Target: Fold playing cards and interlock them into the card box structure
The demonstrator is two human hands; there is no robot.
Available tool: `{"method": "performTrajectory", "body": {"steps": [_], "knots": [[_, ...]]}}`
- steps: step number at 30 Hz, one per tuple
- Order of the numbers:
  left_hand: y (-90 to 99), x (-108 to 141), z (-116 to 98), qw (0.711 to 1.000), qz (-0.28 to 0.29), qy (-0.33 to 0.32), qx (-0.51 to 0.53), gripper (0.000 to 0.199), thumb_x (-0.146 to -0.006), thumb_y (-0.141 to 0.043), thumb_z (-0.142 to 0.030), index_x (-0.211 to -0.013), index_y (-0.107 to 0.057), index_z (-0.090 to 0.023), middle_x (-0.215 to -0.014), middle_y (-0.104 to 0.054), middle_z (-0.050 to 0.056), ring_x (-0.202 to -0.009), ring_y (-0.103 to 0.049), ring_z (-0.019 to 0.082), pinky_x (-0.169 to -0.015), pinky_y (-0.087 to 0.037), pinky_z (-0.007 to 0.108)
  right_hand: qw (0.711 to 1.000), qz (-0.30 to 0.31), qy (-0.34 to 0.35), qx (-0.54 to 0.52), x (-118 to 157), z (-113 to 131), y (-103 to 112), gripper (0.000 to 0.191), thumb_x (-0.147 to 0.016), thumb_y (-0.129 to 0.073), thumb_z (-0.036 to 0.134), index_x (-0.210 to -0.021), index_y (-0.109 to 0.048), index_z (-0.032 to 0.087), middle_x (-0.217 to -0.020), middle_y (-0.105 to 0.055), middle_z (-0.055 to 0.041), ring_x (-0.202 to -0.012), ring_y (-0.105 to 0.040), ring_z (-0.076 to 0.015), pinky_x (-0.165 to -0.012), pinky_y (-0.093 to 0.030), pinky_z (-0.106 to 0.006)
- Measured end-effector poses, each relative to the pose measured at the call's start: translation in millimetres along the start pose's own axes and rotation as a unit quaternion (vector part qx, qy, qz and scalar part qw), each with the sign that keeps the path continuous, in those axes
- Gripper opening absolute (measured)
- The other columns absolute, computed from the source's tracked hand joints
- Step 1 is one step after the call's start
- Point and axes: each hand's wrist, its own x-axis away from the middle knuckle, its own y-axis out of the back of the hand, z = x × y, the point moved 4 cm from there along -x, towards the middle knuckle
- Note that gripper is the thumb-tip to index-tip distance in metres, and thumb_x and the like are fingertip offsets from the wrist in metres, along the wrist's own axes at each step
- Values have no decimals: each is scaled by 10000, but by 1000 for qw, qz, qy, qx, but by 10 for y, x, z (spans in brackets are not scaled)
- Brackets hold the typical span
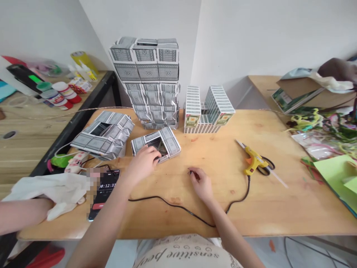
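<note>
My left hand (146, 160) bends over the near side of a small box frame (172, 143) built from grey-patterned playing cards. Its fingers close on the edge beside the opening. On the bare table to the right, my right hand (201, 183) rests with fingers curled together; whatever they may hold is hidden. Behind the small frame stands a tall playing-card tower (156, 74). A second card box with an opening (111, 132) lies to its left. Right of the tower is a U-shaped stack of card packs (205, 128).
A yellow glue gun (255, 160) lies over black-handled scissors (270, 167); its cable crosses the table's front. Another person's arm in a white sleeve (61, 190) reaches beside a phone (104, 191). Glue bottles (67, 91) stand at left, green paper (334, 178) at right.
</note>
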Motion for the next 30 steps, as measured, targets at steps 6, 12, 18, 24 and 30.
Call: {"method": "performTrajectory", "body": {"steps": [6,12,18,24,30], "knots": [[-95,-57,5,999,25,-27,-24,198,-760,-470,-177,-769,-665,-212,-971,-623,36,-969,-541,192,-1051,-233,454,1000,-4,2,1,0,27,11,247,-789,-422,234,-917,-630,198,-862,-648,-57,-752,-606,-164,-707,-499,-303],[25,-59,84,1000,-23,-6,-12,220,-799,-462,-282,-881,-661,-234,-1155,-554,48,-1107,-474,212,-1024,-308,427,1000,-3,3,-2,-2,30,13,250,-790,-421,233,-925,-630,200,-872,-646,-60,-758,-603,-169,-707,-499,-309],[-13,-157,277,982,-113,135,-64,534,-764,-496,-248,-1285,-394,-187,-1339,-381,136,-1251,-308,314,-1010,-289,499,1000,-4,2,4,2,25,12,244,-793,-426,236,-927,-628,206,-869,-646,-58,-760,-603,-170,-718,-500,-316],[-154,-262,359,960,-133,237,-73,516,-755,-473,-229,-1268,-427,-267,-1333,-356,144,-1225,-306,382,-889,-367,571,1000,-3,13,4,10,29,20,245,-800,-420,230,-922,-629,196,-880,-644,-62,-787,-603,-168,-730,-496,-308],[-81,-269,461,957,-161,232,-69,445,-785,-442,-258,-1222,-499,-195,-1285,-404,170,-1167,-412,337,-935,-388,481,1000,-2,6,1,14,16,3,242,-799,-421,240,-919,-628,199,-876,-647,-63,-765,-605,-170,-712,-502,-314]]}}
